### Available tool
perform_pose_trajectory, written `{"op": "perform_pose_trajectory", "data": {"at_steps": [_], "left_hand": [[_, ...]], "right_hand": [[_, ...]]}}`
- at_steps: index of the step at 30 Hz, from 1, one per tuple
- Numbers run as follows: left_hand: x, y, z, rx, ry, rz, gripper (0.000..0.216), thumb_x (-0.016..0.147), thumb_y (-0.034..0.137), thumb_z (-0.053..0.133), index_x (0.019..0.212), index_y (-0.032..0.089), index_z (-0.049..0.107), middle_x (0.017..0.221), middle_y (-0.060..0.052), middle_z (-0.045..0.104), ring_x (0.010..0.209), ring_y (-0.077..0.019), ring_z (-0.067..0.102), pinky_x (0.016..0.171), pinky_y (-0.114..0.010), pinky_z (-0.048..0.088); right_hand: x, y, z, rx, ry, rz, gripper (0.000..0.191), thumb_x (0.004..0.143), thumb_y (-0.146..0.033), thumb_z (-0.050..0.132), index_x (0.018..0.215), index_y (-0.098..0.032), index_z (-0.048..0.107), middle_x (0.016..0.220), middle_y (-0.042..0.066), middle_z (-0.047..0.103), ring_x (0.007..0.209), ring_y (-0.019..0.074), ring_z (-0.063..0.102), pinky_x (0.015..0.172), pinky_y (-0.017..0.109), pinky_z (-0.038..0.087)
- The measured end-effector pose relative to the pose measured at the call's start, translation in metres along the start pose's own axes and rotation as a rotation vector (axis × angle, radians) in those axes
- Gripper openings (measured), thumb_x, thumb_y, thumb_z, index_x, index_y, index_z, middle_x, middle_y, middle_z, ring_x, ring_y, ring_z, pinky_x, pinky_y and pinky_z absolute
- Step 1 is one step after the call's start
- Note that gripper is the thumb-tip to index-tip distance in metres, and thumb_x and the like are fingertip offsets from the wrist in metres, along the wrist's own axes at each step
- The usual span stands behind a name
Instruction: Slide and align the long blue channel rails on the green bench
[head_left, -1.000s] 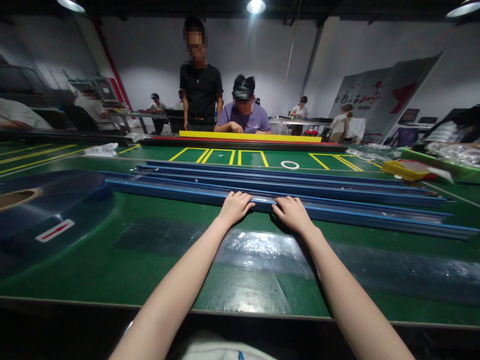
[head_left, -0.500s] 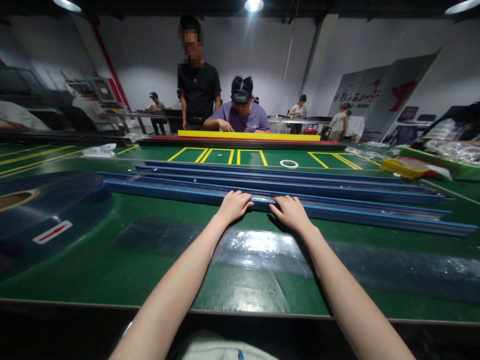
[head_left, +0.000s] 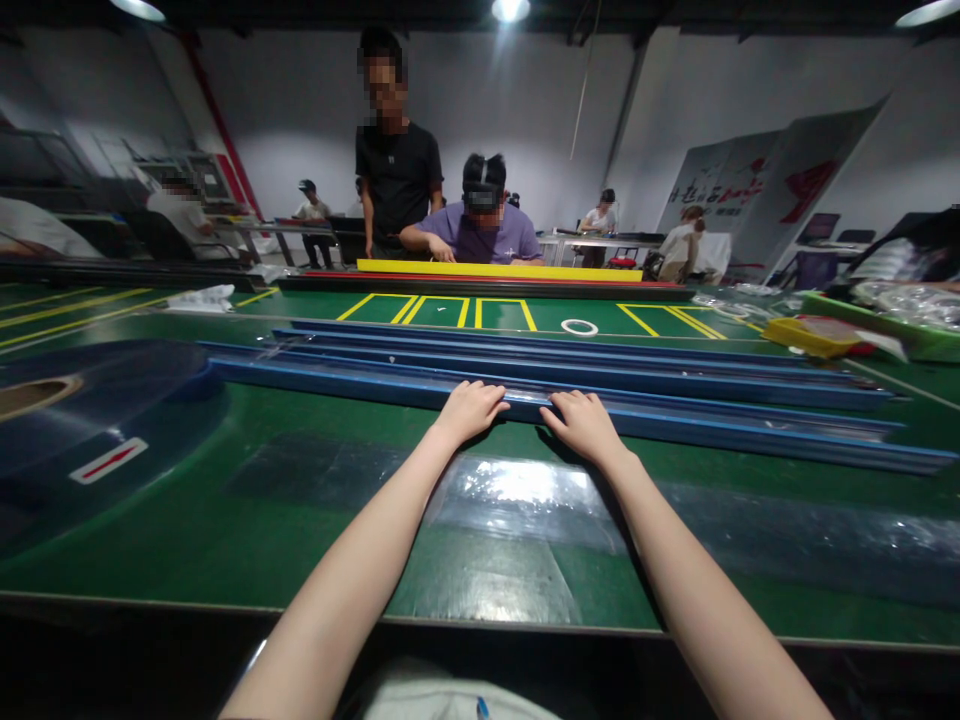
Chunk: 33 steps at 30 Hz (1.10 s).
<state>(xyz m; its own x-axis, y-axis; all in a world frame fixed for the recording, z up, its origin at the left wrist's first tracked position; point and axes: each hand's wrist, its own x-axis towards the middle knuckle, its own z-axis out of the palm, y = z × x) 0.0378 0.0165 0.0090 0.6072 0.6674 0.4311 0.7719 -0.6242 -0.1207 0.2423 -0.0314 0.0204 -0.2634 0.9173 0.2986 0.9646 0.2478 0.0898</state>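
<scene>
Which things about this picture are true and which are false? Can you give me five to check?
1. The left hand and right hand touch the front blue rail. True.
2. The big roll is right of the hands. False: the big roll is on their left.
3. The arrow on it is red. True.
4. A white ring lies beyond the front blue rail. True.
5. The yellow bar is closer than that rail. False: it's farther away.

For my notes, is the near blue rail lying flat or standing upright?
Lying flat: the near blue rail stretches across the green table, left hand and right hand on it.
</scene>
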Motion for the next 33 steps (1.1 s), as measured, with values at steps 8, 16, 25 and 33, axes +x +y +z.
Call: {"op": "perform_pose_trajectory", "data": {"at_steps": [8,16,25,33], "left_hand": [[0.0002,0.0008,0.0016,0.009,0.014,-0.029,0.026,0.091,0.040,0.042,0.088,0.020,0.058,0.085,-0.006,0.066,0.083,-0.0200,0.059,0.069,-0.029,0.037],[0.0003,0.0018,0.0028,0.003,0.020,-0.041,0.027,0.091,0.040,0.042,0.085,0.019,0.058,0.086,-0.005,0.067,0.083,-0.0203,0.059,0.069,-0.030,0.036],[0.0007,0.0029,0.0012,0.004,-0.007,-0.062,0.028,0.091,0.040,0.041,0.086,0.019,0.058,0.088,-0.006,0.067,0.085,-0.0203,0.059,0.070,-0.030,0.037],[0.0010,0.0051,-0.0036,0.012,-0.045,-0.077,0.028,0.092,0.039,0.040,0.088,0.018,0.059,0.089,-0.006,0.067,0.086,-0.0208,0.059,0.072,-0.030,0.038]], "right_hand": [[0.0009,0.0008,0.0006,0.012,-0.008,0.002,0.032,0.091,-0.038,0.033,0.090,-0.018,0.058,0.100,0.008,0.067,0.093,0.0207,0.054,0.076,0.030,0.029],[0.0006,0.0004,0.0006,0.006,0.001,0.002,0.032,0.091,-0.038,0.033,0.089,-0.018,0.057,0.100,0.007,0.067,0.093,0.0210,0.055,0.075,0.030,0.028],[0.0003,-0.0002,0.0000,-0.005,0.005,0.003,0.031,0.092,-0.038,0.033,0.087,-0.018,0.057,0.098,0.007,0.067,0.092,0.0204,0.055,0.075,0.030,0.028],[-0.0001,0.0001,0.0001,-0.010,0.007,-0.003,0.032,0.092,-0.038,0.033,0.086,-0.017,0.057,0.097,0.007,0.067,0.091,0.0202,0.055,0.074,0.030,0.028]]}}
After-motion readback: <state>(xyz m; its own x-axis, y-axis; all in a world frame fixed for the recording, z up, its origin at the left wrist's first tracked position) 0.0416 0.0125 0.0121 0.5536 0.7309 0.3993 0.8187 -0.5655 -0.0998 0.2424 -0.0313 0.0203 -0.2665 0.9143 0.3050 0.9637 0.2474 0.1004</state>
